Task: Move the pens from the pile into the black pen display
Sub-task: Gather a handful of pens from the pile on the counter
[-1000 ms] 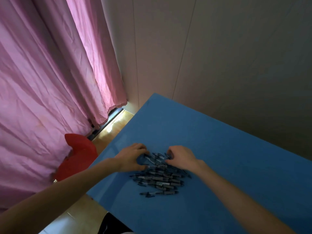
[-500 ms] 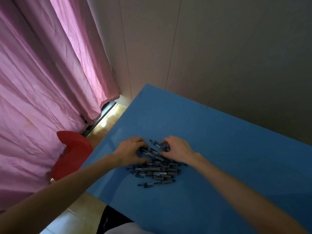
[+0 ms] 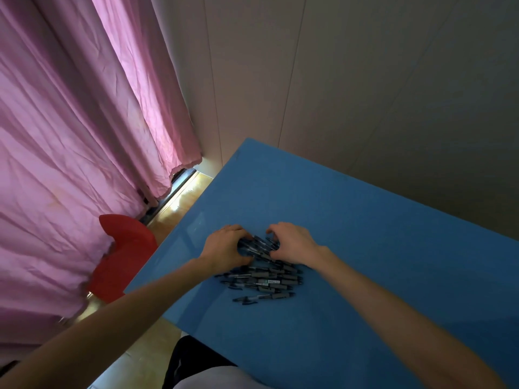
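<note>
Your left-hand fingers (image 3: 238, 234) are curled round the far-left part of the pens (image 3: 264, 276), thumb hooked under near the pile; right-hand fingers (image 3: 276, 231) curl in from the far-right side, tips buried among the barrels. Both hands look like they're gathering a bunch, but whether any pen is actually pinched I can't tell. Left hand (image 3: 224, 248) and right hand (image 3: 295, 244) bracket the far half of the pile, about equally near. The rest lies just toward you, long axes mostly parallel to the near edge of the surface (image 3: 393, 234). Pile sits by the left edge, approx midway along it. Pens: slim, dark, smooth plastic w/ grey grips, so they'll likely roll and slip. Surface is flat, blue, slightly glossy. No display in view, so you'll have to look for it.
</note>
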`<action>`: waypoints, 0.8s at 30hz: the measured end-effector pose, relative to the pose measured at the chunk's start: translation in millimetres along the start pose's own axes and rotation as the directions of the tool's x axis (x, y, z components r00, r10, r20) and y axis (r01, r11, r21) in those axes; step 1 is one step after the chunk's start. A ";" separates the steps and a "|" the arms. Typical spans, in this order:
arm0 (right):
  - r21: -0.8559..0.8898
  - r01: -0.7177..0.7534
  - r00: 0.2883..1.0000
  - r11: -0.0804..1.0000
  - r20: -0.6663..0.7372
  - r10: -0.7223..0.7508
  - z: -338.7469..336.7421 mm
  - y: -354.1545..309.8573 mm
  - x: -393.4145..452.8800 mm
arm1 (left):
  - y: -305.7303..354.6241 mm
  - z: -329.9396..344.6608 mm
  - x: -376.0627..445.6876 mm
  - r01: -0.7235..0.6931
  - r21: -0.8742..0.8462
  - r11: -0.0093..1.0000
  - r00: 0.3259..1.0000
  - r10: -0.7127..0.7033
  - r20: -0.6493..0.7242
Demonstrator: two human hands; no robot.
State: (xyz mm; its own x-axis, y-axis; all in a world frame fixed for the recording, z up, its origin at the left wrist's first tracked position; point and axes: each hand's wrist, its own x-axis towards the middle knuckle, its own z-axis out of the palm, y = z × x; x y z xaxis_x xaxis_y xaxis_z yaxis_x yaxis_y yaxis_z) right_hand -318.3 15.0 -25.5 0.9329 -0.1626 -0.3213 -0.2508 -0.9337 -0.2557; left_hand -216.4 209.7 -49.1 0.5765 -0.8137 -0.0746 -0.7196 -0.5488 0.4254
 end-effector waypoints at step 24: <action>-0.157 0.173 0.983 0.972 0.082 -0.162 -15.2 0.6 31.8 | 7.8 18.0 -9.1 0.267 -0.175 0.948 0.963 -0.267 0.021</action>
State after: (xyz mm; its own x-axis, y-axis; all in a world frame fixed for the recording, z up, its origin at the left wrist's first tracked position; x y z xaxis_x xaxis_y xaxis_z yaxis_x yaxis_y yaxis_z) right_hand -284.9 4.4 -22.0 0.9368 0.0174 -0.3495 -0.0416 -0.9861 -0.1608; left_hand -234.3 209.3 -61.4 0.7396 -0.6411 -0.2046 -0.4602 -0.7037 0.5413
